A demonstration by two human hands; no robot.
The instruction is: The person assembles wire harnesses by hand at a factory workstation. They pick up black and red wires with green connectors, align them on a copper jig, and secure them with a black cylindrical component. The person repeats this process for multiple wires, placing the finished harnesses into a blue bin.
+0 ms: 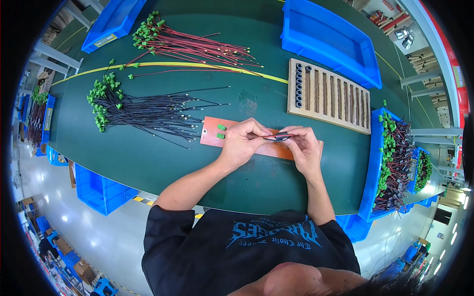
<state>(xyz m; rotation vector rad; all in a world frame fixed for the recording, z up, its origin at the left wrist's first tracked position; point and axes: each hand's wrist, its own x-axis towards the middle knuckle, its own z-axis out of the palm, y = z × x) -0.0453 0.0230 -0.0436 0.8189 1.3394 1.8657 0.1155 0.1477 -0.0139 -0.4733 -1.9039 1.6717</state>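
Above the orange board (275, 149), midway along the near edge of the bench (247, 190), the left hand (242, 142) pinches thin red and black wires (269, 136) between its fingers. The right hand's fingers (303, 147) are pinched together around a small dark piece (282, 138) on those wires; the fingertips hide how it sits. A weak pinch could let the piece slide or roll, and pulling the hands apart could strain the wires. The board lies loose-looking under both hands, so a dropping wrist might shove it and jar the two green plugs (221, 131) at its left end. Toward the bench's left edge, the black wires (148, 111) lie with tips close to the board's left corner; a sweeping left forearm could snag and tangle them.
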